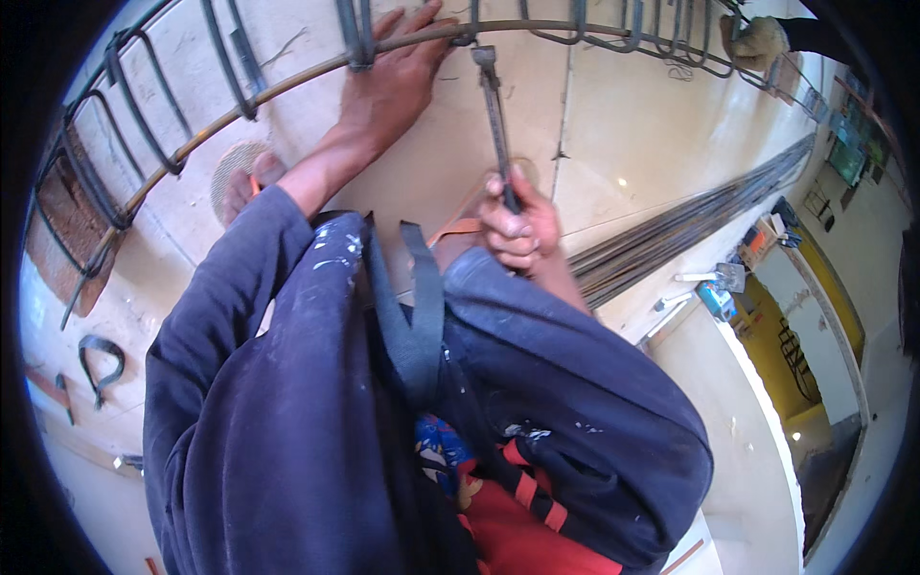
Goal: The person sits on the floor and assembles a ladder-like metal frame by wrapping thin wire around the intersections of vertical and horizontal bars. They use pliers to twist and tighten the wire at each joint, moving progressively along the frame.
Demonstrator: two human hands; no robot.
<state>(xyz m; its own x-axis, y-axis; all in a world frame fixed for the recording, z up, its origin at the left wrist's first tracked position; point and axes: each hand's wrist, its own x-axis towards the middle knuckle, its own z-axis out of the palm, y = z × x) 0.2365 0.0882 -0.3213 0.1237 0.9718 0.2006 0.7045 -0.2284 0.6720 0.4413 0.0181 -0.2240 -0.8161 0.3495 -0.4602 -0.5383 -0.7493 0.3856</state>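
A long cage of steel reinforcing bar (287,84) with bent wire-like stirrups (211,59) curves across the top. My left hand (391,86) lies against its near bar, fingers stretched out and spread past it. Whether the fingertips press on the bar, I cannot tell. My right hand (522,225) is closed round the handles of a pair of pincers (495,120), to the right of my left hand. The head of the pincers points up, close below the near bar and one of its stirrups. Their jaws look closed, with nothing visible in them.
Another person's gloved hand (757,43) is at the cage's right end. A brick (72,235) sits under its left end. A bundle of steel rods (690,220) lies right. A trowel (730,278) is beyond it; a dark strap loop (101,369) lies far left.
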